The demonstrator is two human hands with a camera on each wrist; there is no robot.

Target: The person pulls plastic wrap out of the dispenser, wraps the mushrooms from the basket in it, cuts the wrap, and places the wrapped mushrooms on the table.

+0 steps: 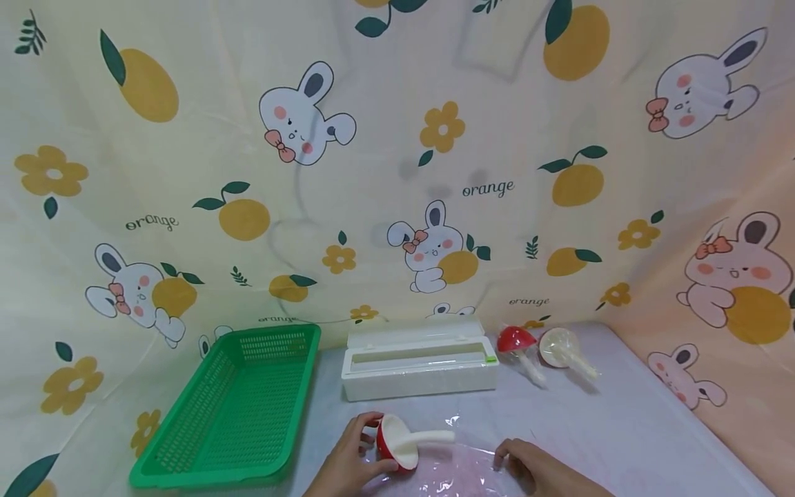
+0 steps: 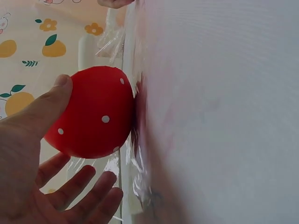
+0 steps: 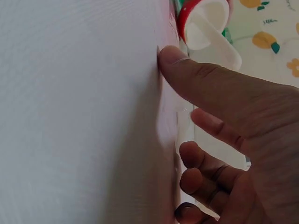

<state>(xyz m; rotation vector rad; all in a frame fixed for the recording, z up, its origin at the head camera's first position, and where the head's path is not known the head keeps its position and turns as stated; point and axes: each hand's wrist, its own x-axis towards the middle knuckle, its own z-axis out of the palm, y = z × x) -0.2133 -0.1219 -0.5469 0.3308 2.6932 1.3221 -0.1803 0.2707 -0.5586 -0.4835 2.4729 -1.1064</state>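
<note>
A red ladle (image 1: 406, 442) with a white inside and a white handle stands tilted on a sheet of clear plastic film (image 1: 462, 473), its handle toward the right. My left hand (image 1: 350, 455) grips its bowl, thumb on one side and forefinger on the other. White dots mark the bowl's red outside (image 2: 100, 112) in the left wrist view, the other fingers spread below it. My right hand (image 1: 528, 464) is at the film's right edge, fingers loosely bent. In the right wrist view its thumb (image 3: 201, 79) touches down at the film, apart from the other fingers.
Behind the film stands a white film dispenser box (image 1: 422, 383) with its lid raised. Two wrapped ladles, one red (image 1: 517, 339) and one showing its white inside (image 1: 562, 348), lie at the back right. A green basket (image 1: 304, 407) is on the left. Patterned cloth hangs behind.
</note>
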